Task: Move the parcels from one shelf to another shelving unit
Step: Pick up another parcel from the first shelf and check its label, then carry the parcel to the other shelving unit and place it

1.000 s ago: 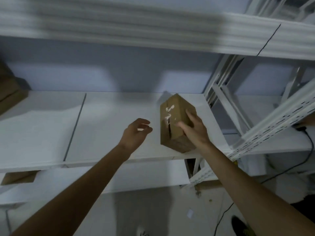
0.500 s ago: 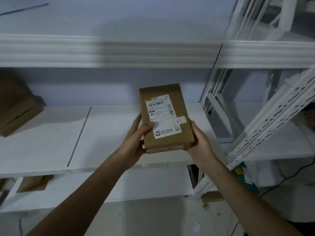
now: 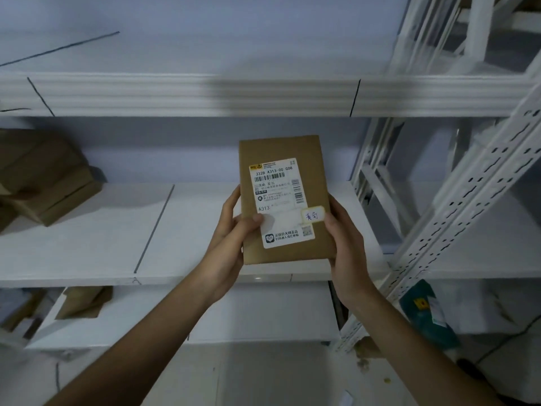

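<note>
A flat brown cardboard parcel (image 3: 316, 171) with a white shipping label faces me, held upright in front of the middle white shelf board (image 3: 117, 238). My left hand (image 3: 231, 238) grips its lower left edge, thumb on the label. My right hand (image 3: 345, 244) grips its lower right edge. The parcel hangs above the shelf's front edge, not resting on it.
A pile of brown parcels (image 3: 44, 177) lies at the left end of the same shelf. Another brown parcel (image 3: 85, 301) sits on the lower shelf. A white perforated upright (image 3: 456, 215) slants at the right, with a teal package (image 3: 427, 315) behind it. An upper shelf beam (image 3: 205, 95) runs overhead.
One second ago only my right hand held the parcel, edge-on. My left hand has since taken hold too, and the parcel has turned label-up and risen a little.
</note>
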Available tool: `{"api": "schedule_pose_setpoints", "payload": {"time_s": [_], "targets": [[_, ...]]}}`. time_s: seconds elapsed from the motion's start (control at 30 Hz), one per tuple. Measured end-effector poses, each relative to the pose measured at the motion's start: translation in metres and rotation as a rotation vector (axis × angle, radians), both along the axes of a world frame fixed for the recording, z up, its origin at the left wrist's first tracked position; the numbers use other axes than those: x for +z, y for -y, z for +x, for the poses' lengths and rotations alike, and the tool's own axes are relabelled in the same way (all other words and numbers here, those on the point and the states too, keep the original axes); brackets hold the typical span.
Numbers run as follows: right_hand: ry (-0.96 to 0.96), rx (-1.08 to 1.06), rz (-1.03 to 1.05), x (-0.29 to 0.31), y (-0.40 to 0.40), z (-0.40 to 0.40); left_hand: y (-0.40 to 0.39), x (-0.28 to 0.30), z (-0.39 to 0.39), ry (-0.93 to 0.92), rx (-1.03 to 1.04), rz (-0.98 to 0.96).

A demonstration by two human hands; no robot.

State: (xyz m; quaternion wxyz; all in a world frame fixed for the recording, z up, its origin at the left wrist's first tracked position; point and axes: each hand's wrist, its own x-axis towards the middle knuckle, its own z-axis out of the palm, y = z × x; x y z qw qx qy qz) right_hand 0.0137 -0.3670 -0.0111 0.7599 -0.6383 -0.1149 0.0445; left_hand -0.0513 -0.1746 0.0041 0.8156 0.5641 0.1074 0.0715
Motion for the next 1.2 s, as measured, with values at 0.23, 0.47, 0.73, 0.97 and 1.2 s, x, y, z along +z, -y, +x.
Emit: {"api": "schedule_pose_setpoints", "payload": {"time_s": [0.23, 0.47, 0.73, 0.97, 1.2], "targets": [[0.07, 0.038, -0.003, -0.016, -0.017, -0.056, -0.007, -0.006, -0.07, 0.034, 0.099, 0.057], [0.172, 0.105, 0.074, 0.016, -0.074, -0.126, -0.057, 0.034, -0.152, 0.179, 0.272, 0.19], [0.215, 0.099, 0.184, 0.069, -0.194, -0.223, -0.148, 0.077, -0.255, 0.399, 0.428, 0.198], [0.238, 0.103, 0.261, 0.141, -0.28, -0.279, -0.227, 0.135, -0.309, 0.531, 0.389, 0.375], [0.277, -0.016, 0.177, 0.224, -0.325, -0.243, -0.27, 0.192, -0.262, 0.525, 0.307, 0.484]]}}
